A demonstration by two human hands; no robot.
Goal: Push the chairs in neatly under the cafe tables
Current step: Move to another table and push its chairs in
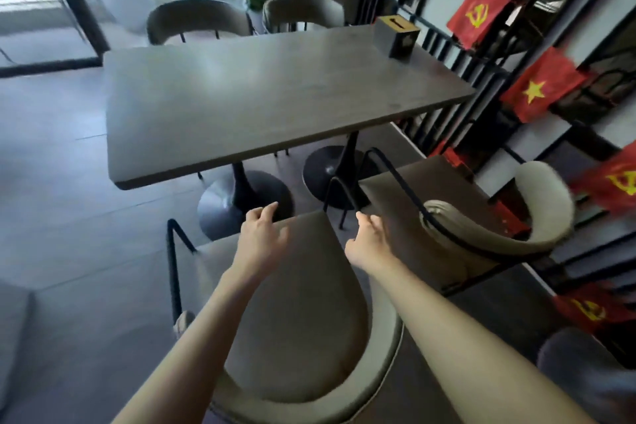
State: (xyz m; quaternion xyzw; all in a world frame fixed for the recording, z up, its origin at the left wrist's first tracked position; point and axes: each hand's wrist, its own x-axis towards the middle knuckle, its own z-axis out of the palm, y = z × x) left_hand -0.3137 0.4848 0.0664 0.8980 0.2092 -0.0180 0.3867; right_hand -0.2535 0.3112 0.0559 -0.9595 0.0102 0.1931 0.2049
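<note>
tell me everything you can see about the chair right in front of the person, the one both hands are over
The near chair has a flat, brownish-grey padded seat and a lighter beige curved backrest wrapping its near edge. Thin black metal legs show at its left and front right. It stands on the grey floor, pulled out from the dark table, its seat front short of the table edge. The left hand hovers open at the front edge; contact is unclear. The right hand is at the front right corner by a black metal bar.

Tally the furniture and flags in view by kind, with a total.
Chairs: 4, two far, two near
Tables: 1
Red flags: 6, first at
Total: 11
</note>
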